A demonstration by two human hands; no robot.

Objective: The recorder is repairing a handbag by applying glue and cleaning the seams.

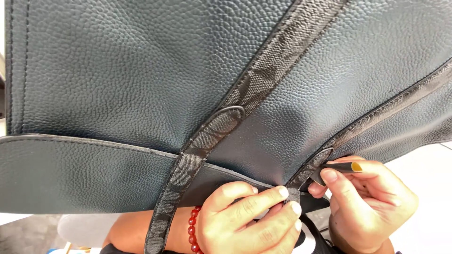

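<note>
The left hand [249,218] sits low at the near edge, curled almost shut, its thumb and fingertips [282,192] pinching the lower end of a narrow patterned strap [306,174] where it comes off the bag. A string of red beads [193,230] circles that wrist. Just to the right, the right hand [367,207] is closed round a short dark tool [341,166] with a yellowish end; thumb and forefinger press it against the tab where that same strap meets the leather. The two hands are nearly touching, both crowded on that one spot near the lower right. Above and beyond them the big dark bag [132,75] of pebbled leather fills almost everything, held up close so its side hangs over the hands. A second patterned strap [207,141] runs down its middle from the far upper right, ends in a rounded stitched tab, and hangs on past the left wrist toward the near edge. A smoother band of dark leather [70,174] forms the near lower edge of the bag on the left. Behind the right hand a pale surface [423,178] shows at the right.
</note>
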